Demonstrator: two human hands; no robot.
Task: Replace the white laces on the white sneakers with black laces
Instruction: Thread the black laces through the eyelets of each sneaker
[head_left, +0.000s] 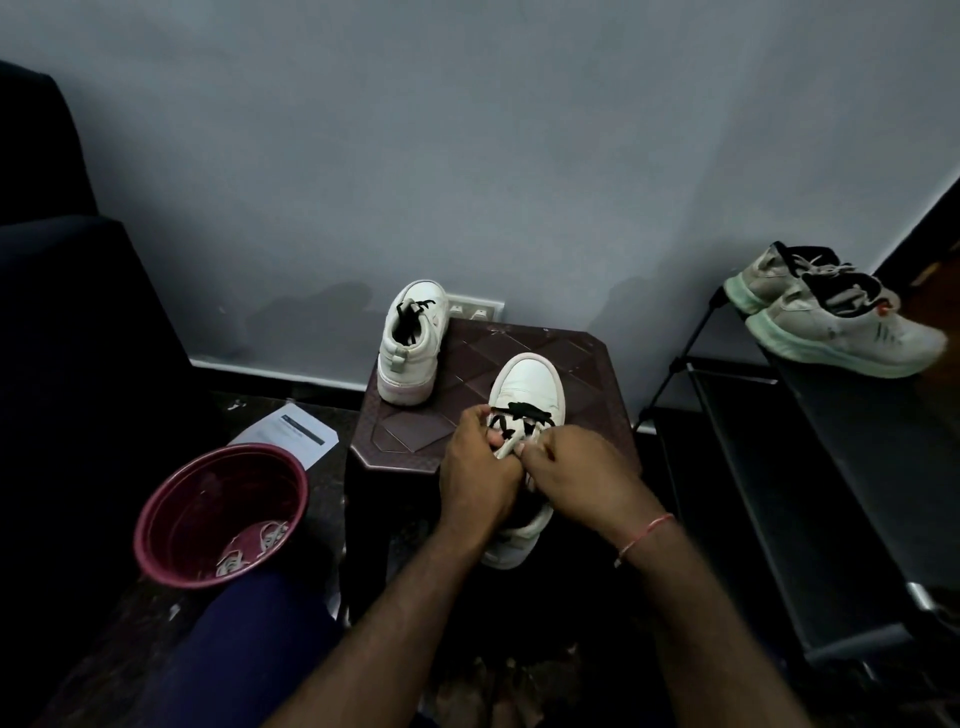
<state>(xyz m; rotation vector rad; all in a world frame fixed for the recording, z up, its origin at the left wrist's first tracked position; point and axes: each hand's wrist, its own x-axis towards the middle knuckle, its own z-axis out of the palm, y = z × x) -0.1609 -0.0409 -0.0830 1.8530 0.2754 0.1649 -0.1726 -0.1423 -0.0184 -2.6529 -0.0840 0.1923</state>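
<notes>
Near sneaker (529, 382) lies on the brown stool (410, 434), toe toward the wall, heel overhanging the front edge toward the person. Black lace (523, 412) is crossed through its upper eyelets. Left hand (478, 470): fingers curled, gripping the white tongue and eyelet flap of the near sneaker. Right hand (576, 475): fingers curled tight just beside the left, pinching what looks like the black lace; the fingertips hide the contact. Both hands cover the shoe's mid-section and opening. Second sneaker (410, 348) stands at the stool's far left corner, heel toward the camera, black lace in it. Maroon bucket (156, 499) on the floor at left holds white laces (254, 545); a printed sheet (291, 436) lies between bucket and stool. Shoe rack (831, 467) at right carries grey running shoes (831, 322).
</notes>
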